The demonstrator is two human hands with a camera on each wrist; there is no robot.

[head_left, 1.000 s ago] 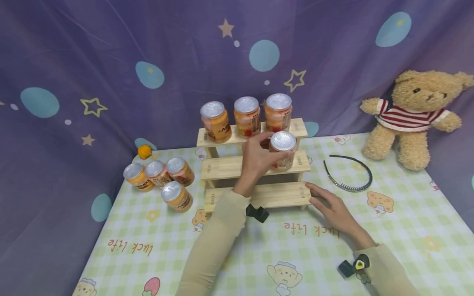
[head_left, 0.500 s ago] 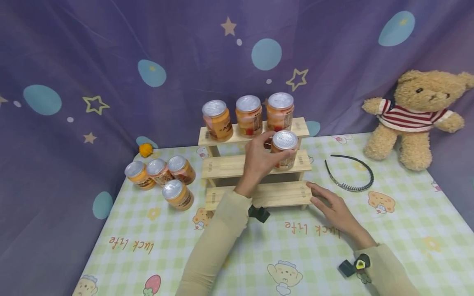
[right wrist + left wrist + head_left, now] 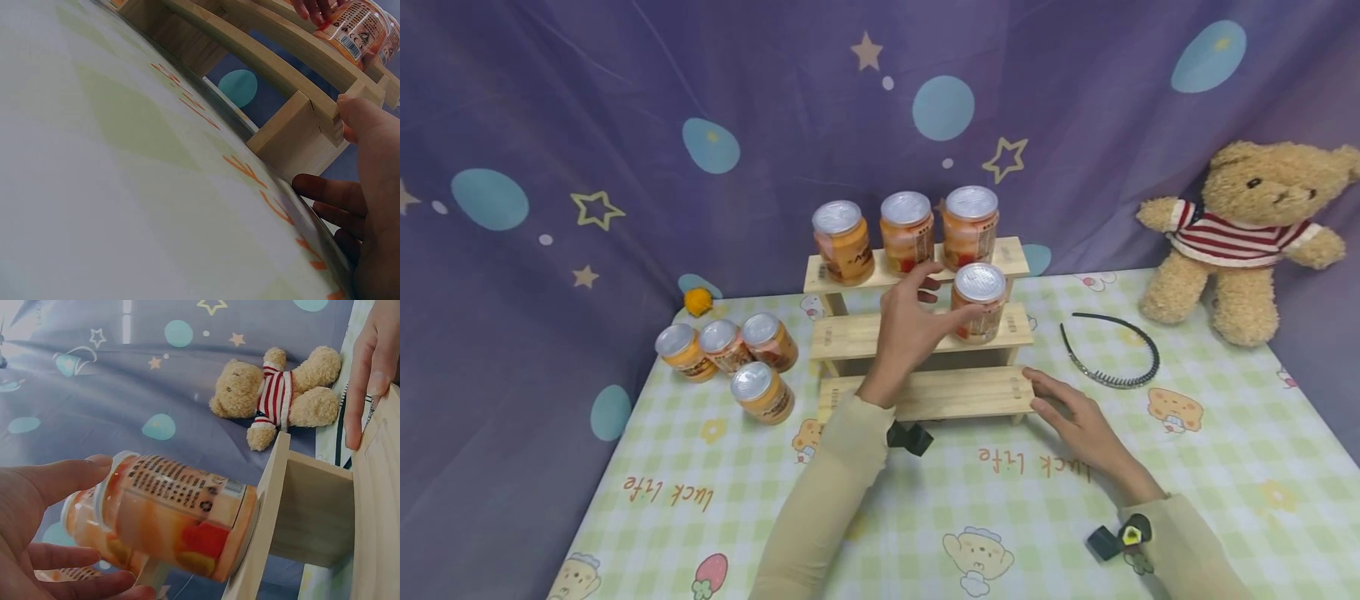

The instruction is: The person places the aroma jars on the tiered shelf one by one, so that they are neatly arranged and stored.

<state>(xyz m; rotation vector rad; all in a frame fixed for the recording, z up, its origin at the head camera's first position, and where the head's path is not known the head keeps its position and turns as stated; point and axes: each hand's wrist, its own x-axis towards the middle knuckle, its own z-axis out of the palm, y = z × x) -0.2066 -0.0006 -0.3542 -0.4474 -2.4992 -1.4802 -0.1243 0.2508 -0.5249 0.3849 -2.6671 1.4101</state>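
While head shows eight jars [image 3: 978, 317], right wrist shows a barcode [image 3: 349, 46].

A purple curtain [image 3: 775, 83] with blue ovals and stars hangs behind. A green-and-white checked cloth [image 3: 1037, 533] bears flowers, a strawberry, cartoon animals and the words "luck life", printed upside down. At the far right a tan teddy bear [image 3: 1236, 243] in a red-and-white striped shirt stands upright. A black toothed headband [image 3: 1116, 383] lies near its feet. A small yellow-orange ball [image 3: 697, 302] sits at the far left, by the curtain.
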